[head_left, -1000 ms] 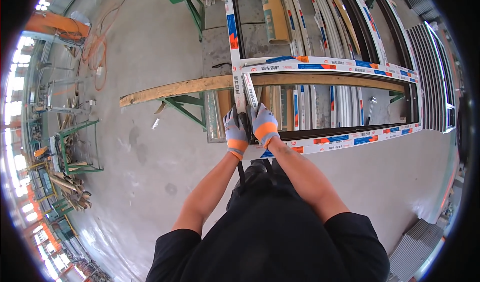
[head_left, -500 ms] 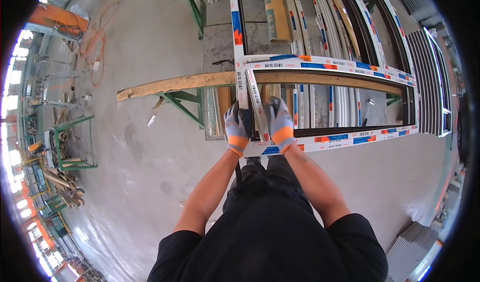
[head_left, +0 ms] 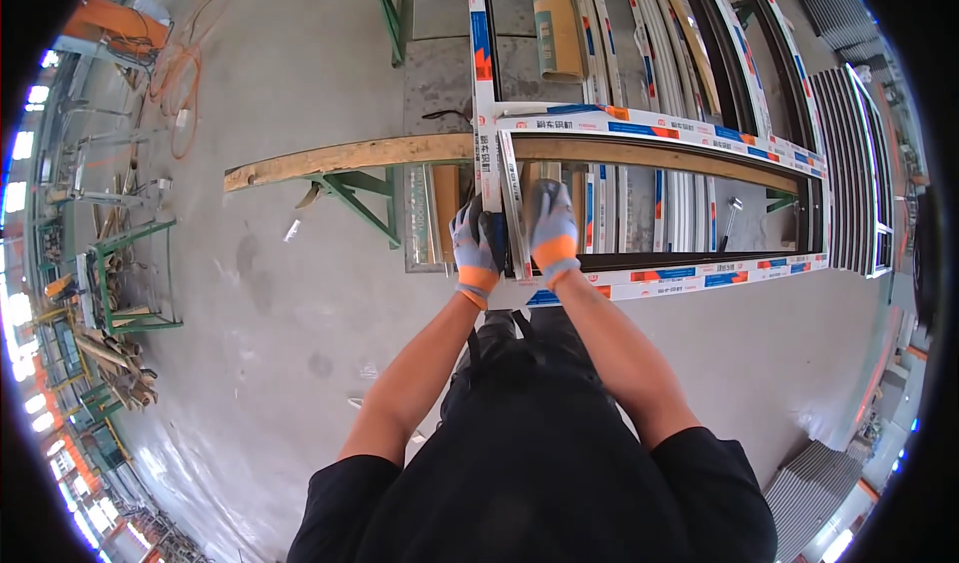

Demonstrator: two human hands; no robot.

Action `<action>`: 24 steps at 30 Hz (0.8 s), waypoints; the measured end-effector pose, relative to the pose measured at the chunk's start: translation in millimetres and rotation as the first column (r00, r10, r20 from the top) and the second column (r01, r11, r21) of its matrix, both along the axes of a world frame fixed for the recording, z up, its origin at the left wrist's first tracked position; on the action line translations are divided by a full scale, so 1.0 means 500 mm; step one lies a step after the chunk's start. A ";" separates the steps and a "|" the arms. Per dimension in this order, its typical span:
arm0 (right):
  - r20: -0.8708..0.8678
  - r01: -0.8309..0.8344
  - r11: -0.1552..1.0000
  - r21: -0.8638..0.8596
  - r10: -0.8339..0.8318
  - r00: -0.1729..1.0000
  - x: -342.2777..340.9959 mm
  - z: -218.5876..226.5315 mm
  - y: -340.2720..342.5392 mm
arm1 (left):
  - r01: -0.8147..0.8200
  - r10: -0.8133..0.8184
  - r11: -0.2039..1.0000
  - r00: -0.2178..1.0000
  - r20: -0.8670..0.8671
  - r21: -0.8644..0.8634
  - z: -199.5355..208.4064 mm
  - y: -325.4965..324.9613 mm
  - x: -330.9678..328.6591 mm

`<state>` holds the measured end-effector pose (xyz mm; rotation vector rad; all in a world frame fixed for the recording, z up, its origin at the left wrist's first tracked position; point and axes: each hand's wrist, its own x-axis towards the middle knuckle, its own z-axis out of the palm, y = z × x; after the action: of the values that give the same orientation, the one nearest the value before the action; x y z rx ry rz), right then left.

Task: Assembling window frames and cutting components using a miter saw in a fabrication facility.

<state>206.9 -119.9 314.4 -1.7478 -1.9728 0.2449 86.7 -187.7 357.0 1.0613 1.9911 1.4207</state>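
A large frame of dark profiles [head_left: 651, 261], covered in white printed film, lies flat before me. Along the inner side of its left bar [head_left: 485, 163] stands a short white-filmed strip [head_left: 513, 208], nearly parallel to that bar. My left hand [head_left: 478, 241], in a grey and orange glove, is closed around the left bar near the front corner. My right hand [head_left: 552, 228], gloved alike, is inside the opening close against the strip's right side. Its fingertips are blurred, so its grip on the strip is unclear.
A wooden beam [head_left: 350, 153] on a green trestle [head_left: 362, 208] runs under the frame. A hammer [head_left: 732, 221] and long profiles [head_left: 684, 208] show through the opening. Stacked grey profiles [head_left: 849, 173] stand to the right. An orange hose [head_left: 178, 93] lies at the far left.
The strip, slanted with its broad face showing before, now appears narrower and closer to the left bar. My right hand has shifted slightly left. My left hand stays on the bar.
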 end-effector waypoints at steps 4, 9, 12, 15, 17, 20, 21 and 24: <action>-0.377 -0.088 0.916 -0.391 -0.073 0.923 -0.138 0.125 0.009 | -0.073 0.072 0.996 0.997 0.019 0.045 -0.009 -0.016 -0.025; -0.395 -0.180 0.855 -0.487 -0.032 0.918 -0.159 0.150 0.002 | -0.013 0.012 1.000 0.989 0.146 0.009 0.009 -0.024 -0.039; -0.259 -0.186 0.885 -0.428 0.077 0.963 -0.135 0.158 -0.006 | -0.010 0.011 1.000 0.993 -0.117 0.005 -0.032 -0.012 -0.025; -0.163 -0.201 0.893 -0.402 0.146 0.976 -0.113 0.099 0.008 | 0.089 -0.124 0.988 0.942 -0.312 -0.125 -0.054 0.001 -0.037; -0.358 -0.176 0.948 -0.266 0.072 0.931 -0.075 0.149 -0.016 | 0.082 -0.088 0.989 0.995 -0.041 -0.122 0.041 0.016 -0.065; -0.409 -0.233 0.962 -0.142 0.157 0.899 0.085 0.270 -0.002 | 0.058 -0.137 0.978 0.904 -0.406 -0.201 0.110 0.056 -0.044; -0.337 -0.167 0.975 -0.150 0.108 0.935 0.163 0.266 0.005 | 0.040 -0.180 0.941 0.900 -0.397 -0.337 0.130 0.069 -0.012; -0.313 0.075 0.997 -0.036 -0.083 0.946 0.413 0.281 0.037 | -0.041 -0.252 0.895 0.775 -0.580 -0.443 0.095 0.077 0.013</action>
<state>413.4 -101.4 454.9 -1.6795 -1.6743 0.4888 93.2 -149.1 404.4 1.5304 2.4808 0.5112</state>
